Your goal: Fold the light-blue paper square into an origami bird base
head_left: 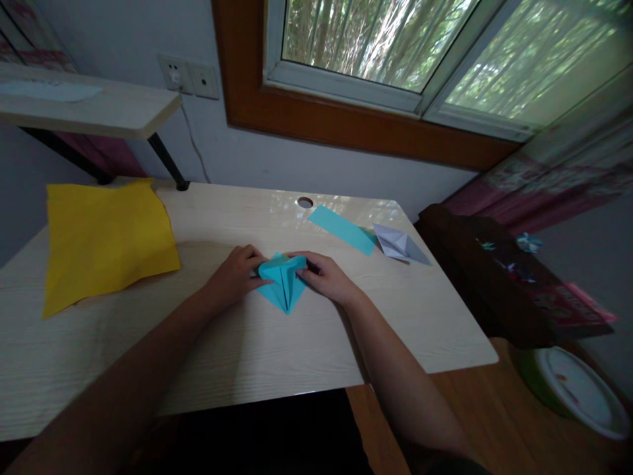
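A half-folded turquoise paper piece point(283, 282) lies on the pale wooden desk point(237, 356), its point towards me. My left hand point(236, 273) presses its left upper edge with the fingertips. My right hand point(324, 276) pinches the right upper flap. Both hands rest on the desk and touch the paper from either side.
A large yellow sheet point(103, 237) lies at the left of the desk. A turquoise paper strip point(343, 229) and a grey-white folded paper shape point(398, 245) sit at the back right. A dark cabinet point(499, 284) stands right of the desk, a green-rimmed basin point(578, 390) on the floor.
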Demonstrator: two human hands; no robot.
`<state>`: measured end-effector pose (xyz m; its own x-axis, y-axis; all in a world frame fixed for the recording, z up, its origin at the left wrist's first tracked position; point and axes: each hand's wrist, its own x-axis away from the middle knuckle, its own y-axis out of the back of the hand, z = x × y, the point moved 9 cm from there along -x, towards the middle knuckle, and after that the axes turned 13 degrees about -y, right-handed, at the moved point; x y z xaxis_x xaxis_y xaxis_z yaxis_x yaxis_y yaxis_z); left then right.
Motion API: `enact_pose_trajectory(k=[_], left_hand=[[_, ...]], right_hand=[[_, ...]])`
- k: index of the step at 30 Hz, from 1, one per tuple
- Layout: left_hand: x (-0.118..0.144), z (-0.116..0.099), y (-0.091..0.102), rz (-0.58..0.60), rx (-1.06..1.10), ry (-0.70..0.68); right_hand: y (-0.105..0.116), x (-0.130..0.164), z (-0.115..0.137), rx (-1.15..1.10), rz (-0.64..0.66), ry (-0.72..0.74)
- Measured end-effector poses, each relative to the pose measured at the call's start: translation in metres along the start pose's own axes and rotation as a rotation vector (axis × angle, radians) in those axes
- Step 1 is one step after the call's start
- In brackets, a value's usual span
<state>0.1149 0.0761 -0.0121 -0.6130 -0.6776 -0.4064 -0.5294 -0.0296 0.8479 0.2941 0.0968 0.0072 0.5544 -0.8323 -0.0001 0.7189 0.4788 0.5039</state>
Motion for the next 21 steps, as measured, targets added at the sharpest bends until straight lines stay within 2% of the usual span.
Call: enact_pose_trajectory(k=[14,21], left_hand=[[-0.004,-0.004,0.003,-0.005,-0.035,0.012],[-0.009,-0.005,0.003,0.003,-0.087,0.028]], right_hand=[[-0.007,-0.004,0.013,0.159,-0.080,0.063],[-0.005,-0.005,0.006,0.221,-0.161,0.083]])
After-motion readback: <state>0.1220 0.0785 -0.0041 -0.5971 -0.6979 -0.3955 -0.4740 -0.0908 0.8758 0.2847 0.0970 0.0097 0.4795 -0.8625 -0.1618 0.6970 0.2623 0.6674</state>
